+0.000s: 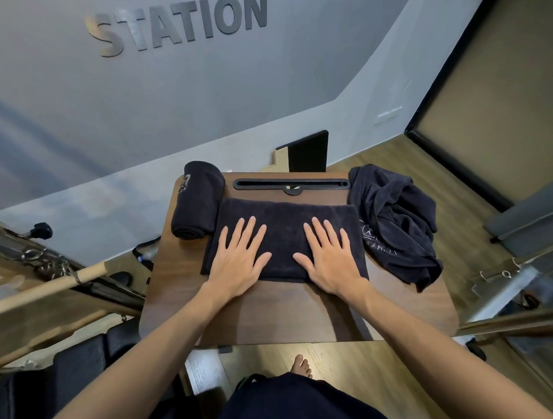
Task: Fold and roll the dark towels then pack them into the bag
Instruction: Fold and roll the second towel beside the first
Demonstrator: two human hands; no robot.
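1. At the near edge of the small dark walnut-brown wooden tray table (272, 316), I stand barefoot, one foot (301, 365) showing on the pale wood-plank floor; my dark clothing fills the bottom of the frame.

2. My left hand (239, 260) and right hand (330, 257) lie flat, palms down, fingers straight and spread, on the folded dark charcoal terry towel (285, 227). Neither hand grips anything; both only press the cloth against the tabletop.

3. The step in hand looks to be smoothing the fold before rolling. To do it well, I judge I should sweep outward from the middle to push out air and creases, square the edges, then start the roll tight from one short end, keeping even pressure under both palms so it does not cone.

4. Just beside that towel's left end rests a finished rolled dark towel (196, 202), touching it. To the right, a crumpled heap of dark towels with pale printed lettering (398, 224) hangs over the table's edge, not yet folded.

5. Beyond the towel runs a black oval slot (291, 183) set in the tabletop, and behind it a black flat panel (307, 151) leans at the grey wall with raised dark letters reading STATION (177, 21).

6. Hard to make out: no bag is plainly visible. The heap's towel count, its print and the roll's pale mark stay unreadable; the wooden and metal equipment at both sides is cut off.
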